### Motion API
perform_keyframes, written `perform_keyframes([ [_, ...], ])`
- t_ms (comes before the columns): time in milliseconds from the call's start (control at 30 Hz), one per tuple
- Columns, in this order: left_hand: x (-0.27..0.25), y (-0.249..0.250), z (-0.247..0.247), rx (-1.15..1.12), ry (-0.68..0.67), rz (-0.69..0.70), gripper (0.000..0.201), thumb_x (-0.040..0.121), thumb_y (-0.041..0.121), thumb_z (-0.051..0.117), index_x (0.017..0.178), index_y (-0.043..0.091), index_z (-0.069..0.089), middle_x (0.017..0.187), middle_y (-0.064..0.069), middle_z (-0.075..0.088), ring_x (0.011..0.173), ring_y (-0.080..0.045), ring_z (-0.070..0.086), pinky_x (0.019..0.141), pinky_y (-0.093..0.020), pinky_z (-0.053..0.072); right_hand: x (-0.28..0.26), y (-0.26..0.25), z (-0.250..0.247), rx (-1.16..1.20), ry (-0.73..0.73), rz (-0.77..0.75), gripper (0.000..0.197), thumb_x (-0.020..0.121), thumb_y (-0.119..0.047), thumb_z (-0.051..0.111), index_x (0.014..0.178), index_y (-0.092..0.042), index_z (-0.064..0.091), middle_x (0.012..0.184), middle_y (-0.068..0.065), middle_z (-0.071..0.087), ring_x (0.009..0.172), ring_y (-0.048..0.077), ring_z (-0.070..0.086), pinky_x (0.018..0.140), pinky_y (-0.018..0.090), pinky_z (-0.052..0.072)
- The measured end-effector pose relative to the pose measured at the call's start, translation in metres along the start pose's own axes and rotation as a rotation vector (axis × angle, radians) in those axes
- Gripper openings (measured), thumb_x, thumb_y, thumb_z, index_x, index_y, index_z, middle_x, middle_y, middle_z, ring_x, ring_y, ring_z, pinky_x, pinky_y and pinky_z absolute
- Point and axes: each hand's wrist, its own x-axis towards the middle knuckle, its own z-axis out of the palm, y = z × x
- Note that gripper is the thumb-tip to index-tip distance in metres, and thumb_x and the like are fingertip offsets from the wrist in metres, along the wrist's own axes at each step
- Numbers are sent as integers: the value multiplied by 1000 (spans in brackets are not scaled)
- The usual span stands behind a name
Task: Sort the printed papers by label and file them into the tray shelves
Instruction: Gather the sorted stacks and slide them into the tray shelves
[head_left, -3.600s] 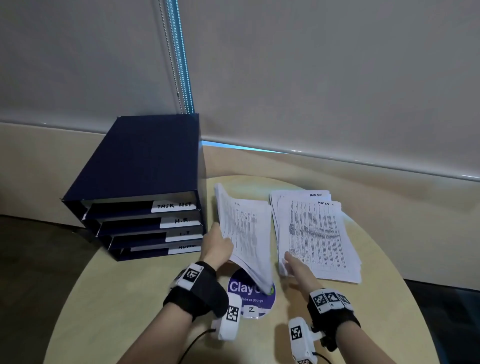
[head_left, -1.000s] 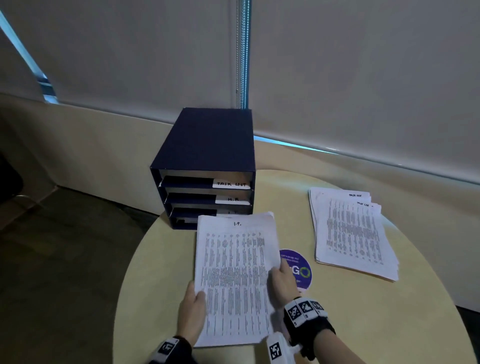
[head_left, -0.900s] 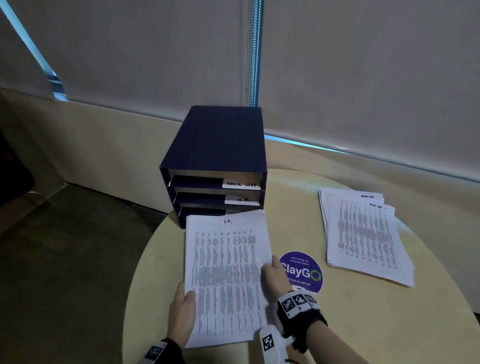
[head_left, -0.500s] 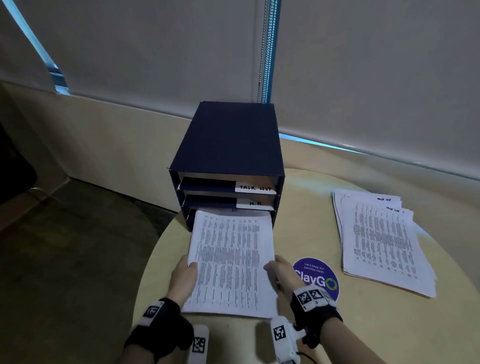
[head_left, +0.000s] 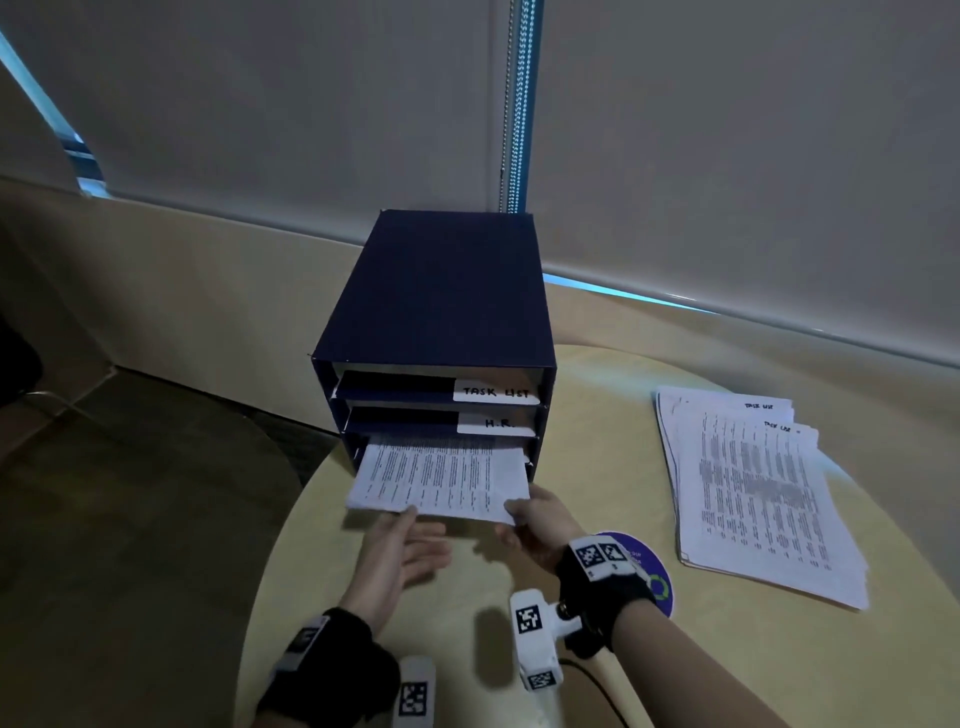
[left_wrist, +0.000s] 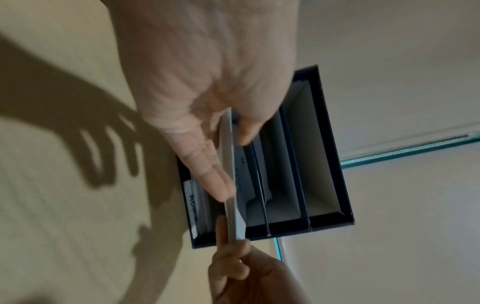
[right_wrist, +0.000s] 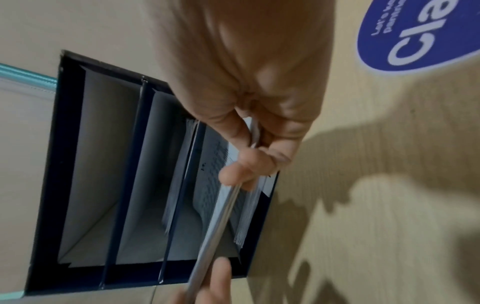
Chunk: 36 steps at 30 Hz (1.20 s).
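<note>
From the head view, the stack of printed papers (head_left: 441, 480) sits partway into the third shelf down of the dark blue tray unit (head_left: 436, 291), under the shelves labelled "TASK LIST" and "H.R.", its near half still jutting out over the tabletop (head_left: 322, 571). The right hand (head_left: 535, 525) pinches the stack's near right corner; the left hand (head_left: 400, 551) lies with fingers nearly straight beneath the near left edge, its grip loose. A second pile of papers (head_left: 753, 493) lies well apart to the right, beyond a round blue sticker (head_left: 652, 571). In the left wrist view, the left hand (left_wrist: 207, 92) shows straight fingers (left_wrist: 215, 181) flat against one face of the stack (left_wrist: 231, 185) and the thumb on the other, a light guiding hold. In the right wrist view, the right hand (right_wrist: 249, 82) has thumb and curled fingers (right_wrist: 233, 174) closed on the stack's edge (right_wrist: 215, 226), sheets fanning slightly inside the shelf. The stack looks light, floppy and prone to slipping sheet over sheet, so I judge it best held at both near corners, kept level, and pushed in evenly.
</note>
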Motion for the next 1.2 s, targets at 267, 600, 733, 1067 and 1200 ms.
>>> perform_keyframes([
  [267,74,28,57,-180,166,-41,28,101,9,44,119,-10,53,108,-25,62,78,-20,66,76,-26,51,-47,22,-71,-17,4,-5,18,94,-10,51,109,-2,51,81,15,58,52,21,59,42,23,43],
  [600,69,-5,125,-152,150,-6,27,100,6,39,122,1,54,112,-20,64,88,-25,64,89,-38,51,-66,14,-258,-292,575,-150,14,92,-10,55,101,-4,64,84,12,67,73,26,62,65,33,49],
  [733,39,-64,197,299,-129,22,16,99,18,49,104,15,63,107,-12,67,94,-22,65,86,-38,55,-40,3,-345,-646,946,-186,35,89,-8,58,120,6,56,118,28,59,107,39,55,92,45,41],
  [1067,65,-113,307,485,-461,-82,38,88,39,54,119,16,54,123,10,53,119,-11,45,109,-29,31,4,-12,-381,-663,829,55,49,91,-36,52,124,1,49,126,24,52,112,37,51,92,40,39],
  [1200,64,-111,301,504,-402,-1,4,96,20,50,94,23,52,102,11,59,106,-13,51,94,-24,35,10,-11,-379,-429,754,74,42,80,-22,60,113,5,58,103,21,63,84,30,60,73,31,45],
])
